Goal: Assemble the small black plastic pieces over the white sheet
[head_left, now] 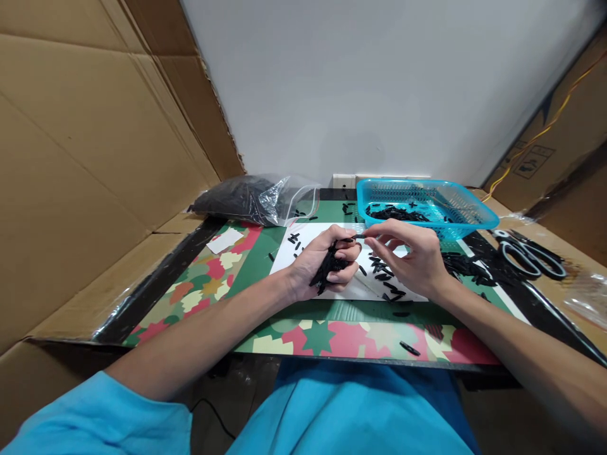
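Note:
My left hand [303, 268] is closed around a bunch of slim black pieces [326, 268], which hang out below its fingers. One narrow black piece [359, 236] sticks out from the left thumb and forefinger toward the right. At its far end, the thumb and fingertips of my right hand [417, 253] pinch together; whether they grip that piece or something thinner is too small to tell. Beneath both hands lies a white sheet [351, 292] with several loose black pieces [393, 292] scattered over it.
A blue plastic basket [474, 221] holding black pieces stands at the back right. At the back left lies a clear zip bag [237, 199] full of dark material. Black-handled scissors [526, 256] rest at the right edge. Cardboard [95, 158] walls the left side.

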`<state>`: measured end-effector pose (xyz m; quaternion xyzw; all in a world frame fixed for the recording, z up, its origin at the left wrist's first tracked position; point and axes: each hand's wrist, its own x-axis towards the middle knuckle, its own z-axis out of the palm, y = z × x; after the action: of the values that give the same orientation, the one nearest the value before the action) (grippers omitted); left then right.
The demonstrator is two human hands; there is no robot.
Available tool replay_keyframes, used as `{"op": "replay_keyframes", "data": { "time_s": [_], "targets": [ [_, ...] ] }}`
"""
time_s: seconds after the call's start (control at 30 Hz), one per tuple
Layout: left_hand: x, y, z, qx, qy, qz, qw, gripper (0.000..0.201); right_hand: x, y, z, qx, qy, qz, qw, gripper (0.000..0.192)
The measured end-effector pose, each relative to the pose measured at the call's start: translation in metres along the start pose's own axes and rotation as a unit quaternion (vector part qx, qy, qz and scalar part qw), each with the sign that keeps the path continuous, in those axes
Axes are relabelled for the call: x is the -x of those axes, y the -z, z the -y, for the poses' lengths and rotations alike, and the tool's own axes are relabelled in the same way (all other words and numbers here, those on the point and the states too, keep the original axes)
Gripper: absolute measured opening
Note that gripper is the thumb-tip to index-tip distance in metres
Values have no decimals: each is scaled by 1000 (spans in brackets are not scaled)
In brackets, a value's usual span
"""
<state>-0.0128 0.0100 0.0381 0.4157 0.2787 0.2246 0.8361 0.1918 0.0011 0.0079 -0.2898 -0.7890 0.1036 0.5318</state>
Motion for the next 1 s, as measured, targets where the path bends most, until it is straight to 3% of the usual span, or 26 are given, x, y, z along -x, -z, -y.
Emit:
{"op": "replay_keyframes", "data": {
  "time_s": [0.33, 1.0],
  "targets": [
    [0, -3, -1, 35, 2, -30, 999, 43, 0, 1, 2, 6, 5, -33, 999, 7],
    [0, -7, -1, 65, -28, -29, 997, 36, 0, 1, -1, 13, -2, -15, 1000, 6]
  ]
}}
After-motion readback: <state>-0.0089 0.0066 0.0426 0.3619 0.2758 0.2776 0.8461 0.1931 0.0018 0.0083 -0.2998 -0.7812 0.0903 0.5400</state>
